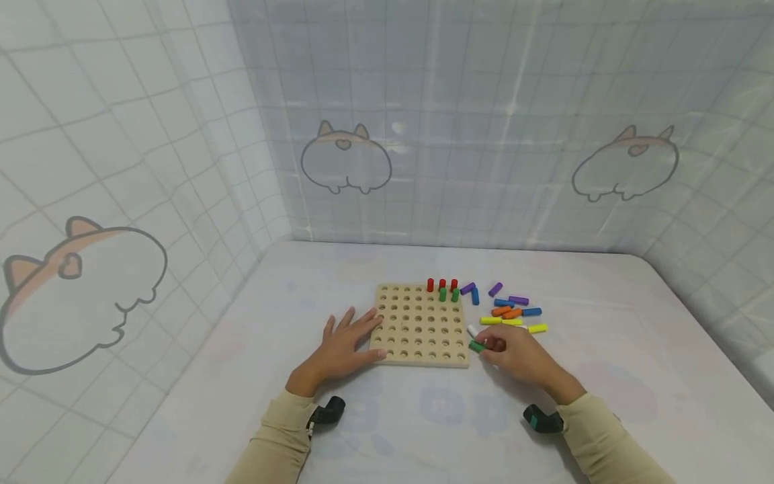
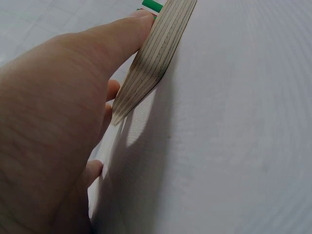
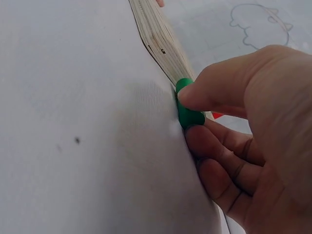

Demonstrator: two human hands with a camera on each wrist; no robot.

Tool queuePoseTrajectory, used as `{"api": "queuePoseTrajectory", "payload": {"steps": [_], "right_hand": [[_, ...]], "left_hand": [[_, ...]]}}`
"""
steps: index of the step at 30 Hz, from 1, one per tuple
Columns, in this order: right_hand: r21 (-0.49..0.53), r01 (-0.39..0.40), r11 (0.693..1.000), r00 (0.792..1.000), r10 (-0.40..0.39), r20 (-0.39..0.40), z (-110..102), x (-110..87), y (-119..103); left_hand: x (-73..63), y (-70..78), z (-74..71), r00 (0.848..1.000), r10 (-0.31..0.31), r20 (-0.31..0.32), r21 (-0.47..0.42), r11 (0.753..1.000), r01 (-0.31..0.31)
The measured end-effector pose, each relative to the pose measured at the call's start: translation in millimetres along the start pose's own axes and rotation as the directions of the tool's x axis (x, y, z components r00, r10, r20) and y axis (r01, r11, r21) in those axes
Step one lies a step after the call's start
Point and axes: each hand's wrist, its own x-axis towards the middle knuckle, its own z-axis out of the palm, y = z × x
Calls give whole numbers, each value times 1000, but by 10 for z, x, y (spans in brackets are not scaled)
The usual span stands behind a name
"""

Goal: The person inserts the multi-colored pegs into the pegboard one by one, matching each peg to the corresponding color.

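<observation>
A wooden peg board (image 1: 421,325) lies flat on the table, with three red pegs (image 1: 442,284) and two green pegs (image 1: 449,294) standing at its far right corner. My left hand (image 1: 347,343) lies flat with straight fingers on the board's near left corner; in the left wrist view its thumb (image 2: 114,36) presses the board edge (image 2: 151,63). Just off the board's near right corner, my right hand (image 1: 514,354) pinches a green peg (image 1: 477,346) between thumb and fingers. The green peg (image 3: 186,109) sits against the board edge (image 3: 161,41).
Loose pegs lie right of the board: purple (image 1: 495,289), blue (image 1: 531,311), orange (image 1: 506,312), yellow (image 1: 537,328) and a white one (image 1: 471,330). A white cloth with cat drawings covers the table (image 1: 423,417) and the walls around it.
</observation>
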Motion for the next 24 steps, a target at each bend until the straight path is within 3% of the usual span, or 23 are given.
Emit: {"api": "queuePoseTrajectory", "payload": {"steps": [7,14,19,24], "right_hand": [[9,-39,999,999,40,-31,-28,13,31],[136,-115,984,987,129,-92,-92,9,79],[255,-74,964,985,111,-135,-125,4,97],[302,-37,952,985,85,-148,-108,21,97]], "left_hand": [[6,-15,6,1000,2,-4,0,1000,-2],[14,-25,15,1000,2,-5,2,1000,-2],[8,-26,18,1000,-2,2,10,1000,2],[6,-34,28,1000,3,-10,10,1000,-2]]}}
